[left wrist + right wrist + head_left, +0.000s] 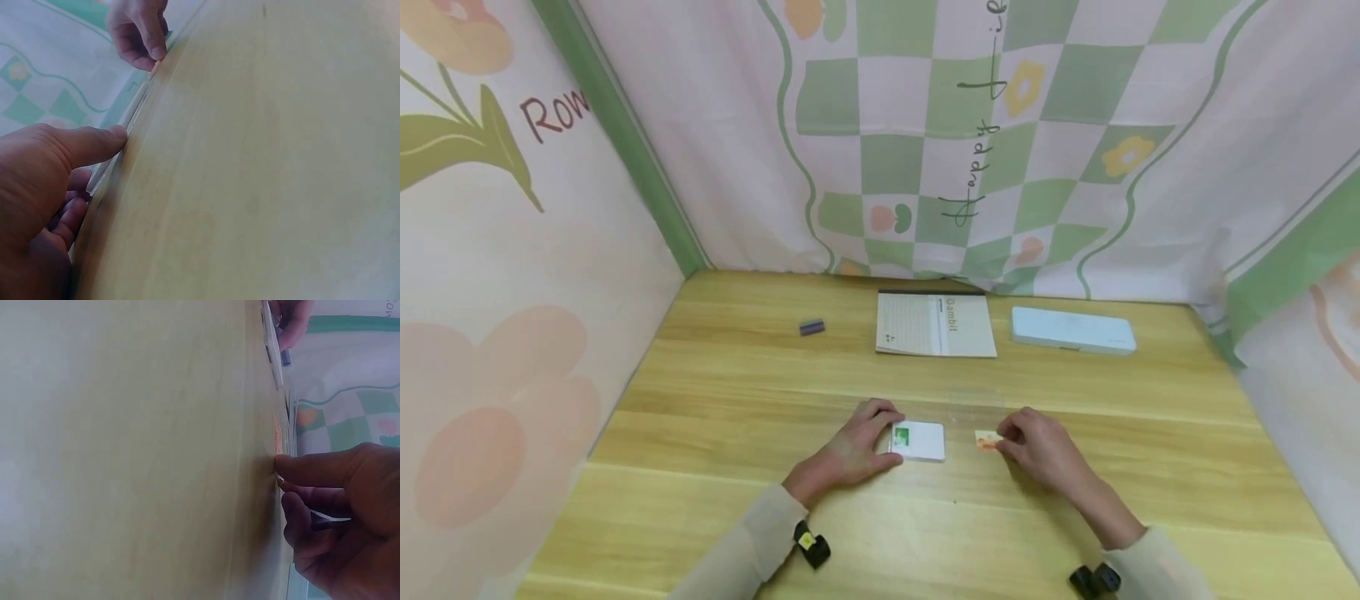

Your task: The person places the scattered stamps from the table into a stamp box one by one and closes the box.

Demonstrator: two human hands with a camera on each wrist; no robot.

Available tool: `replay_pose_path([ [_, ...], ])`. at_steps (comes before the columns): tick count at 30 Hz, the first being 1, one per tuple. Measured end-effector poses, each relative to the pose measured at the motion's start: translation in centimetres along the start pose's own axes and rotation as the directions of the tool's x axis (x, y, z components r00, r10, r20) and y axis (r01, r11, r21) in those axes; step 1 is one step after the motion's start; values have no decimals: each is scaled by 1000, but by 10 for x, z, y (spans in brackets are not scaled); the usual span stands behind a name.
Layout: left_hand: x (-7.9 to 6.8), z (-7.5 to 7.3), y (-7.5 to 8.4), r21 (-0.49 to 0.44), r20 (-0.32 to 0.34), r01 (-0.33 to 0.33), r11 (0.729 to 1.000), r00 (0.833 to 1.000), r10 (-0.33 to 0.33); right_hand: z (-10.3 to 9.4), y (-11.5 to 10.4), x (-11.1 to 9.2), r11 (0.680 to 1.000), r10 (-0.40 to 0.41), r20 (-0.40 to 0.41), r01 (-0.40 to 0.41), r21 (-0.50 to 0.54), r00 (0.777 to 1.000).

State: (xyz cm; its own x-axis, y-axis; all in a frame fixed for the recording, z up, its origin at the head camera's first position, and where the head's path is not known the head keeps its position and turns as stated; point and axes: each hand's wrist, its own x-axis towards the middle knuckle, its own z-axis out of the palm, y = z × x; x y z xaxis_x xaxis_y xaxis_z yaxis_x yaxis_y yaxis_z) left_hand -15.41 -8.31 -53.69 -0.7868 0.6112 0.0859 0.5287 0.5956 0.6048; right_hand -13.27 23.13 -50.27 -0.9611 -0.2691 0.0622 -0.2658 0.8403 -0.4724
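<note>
Nearest, pale sleeves [741,542] with black devices [812,546] at the wrists. Beyond, on the surface [910,533], a thin white rectangular case [928,442], small green picture [902,437] at its left end; whether flat down or slightly raised, cannot tell. Right of it, apart, a small cream-and-orange slip [987,440]. Left grip [853,442]: thumb and forefinger spread across the case's left end, holding it by near and far edges. Right grip [1041,446]: nearly closed, pinching the slip's right side between thumb and fingers. Just behind, a clear sheet [973,403], faint. Farther: dark small block [812,327], "Gambit" notebook [917,325], pale blue box [1072,328]. Farthest, green-checked curtain [895,96].
</note>
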Motion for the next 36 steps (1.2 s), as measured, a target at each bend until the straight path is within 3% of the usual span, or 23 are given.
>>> replay_pose_path([
  [8,-2,2,-1,-6,15,5,1000,1000,-5,0,2,2,1000,26,64,-27,4,998],
  [30,0,-2,1,19,-2,-19,1000,1000,19,8,2,-3,992,-102,-85,94,-89,991],
  [36,1,-1,1,19,-4,-18,1000,1000,18,9,2,-3,997,-71,-78,70,-15,994],
])
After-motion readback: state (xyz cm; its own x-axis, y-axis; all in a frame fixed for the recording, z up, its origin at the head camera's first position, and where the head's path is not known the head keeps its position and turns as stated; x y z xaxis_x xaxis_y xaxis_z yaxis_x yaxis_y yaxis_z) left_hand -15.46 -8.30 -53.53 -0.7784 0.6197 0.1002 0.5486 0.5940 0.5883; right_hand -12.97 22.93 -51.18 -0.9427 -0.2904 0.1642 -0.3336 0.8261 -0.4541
